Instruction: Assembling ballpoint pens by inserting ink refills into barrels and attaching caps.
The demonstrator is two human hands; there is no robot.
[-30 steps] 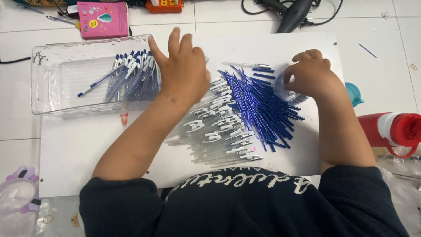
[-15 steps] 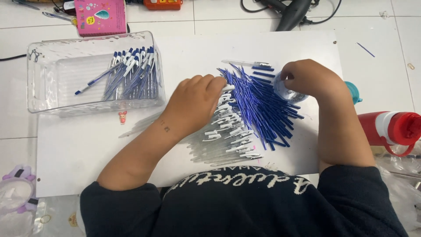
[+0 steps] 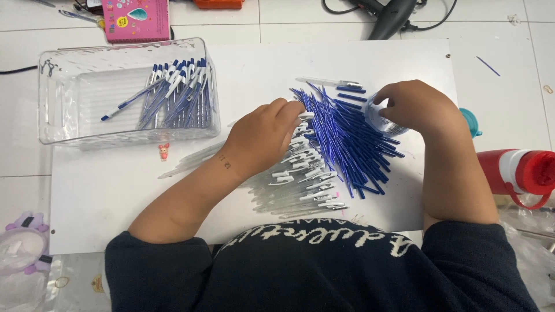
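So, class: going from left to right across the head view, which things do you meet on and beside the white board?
Clear plastic bin of finished pens → small pink figurine → left hand → pile of blue refills → right hand → red bottle.

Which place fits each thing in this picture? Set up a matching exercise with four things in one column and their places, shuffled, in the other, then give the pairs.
Things
1. finished pens
2. blue refills
3. pink booklet
4. red bottle

Places
A. at the right edge, lying on its side
B. heaped on the white board between the left hand and the right hand
C. inside the clear tray
D. at the top, behind the tray

Pairs: 1-C, 2-B, 3-D, 4-A
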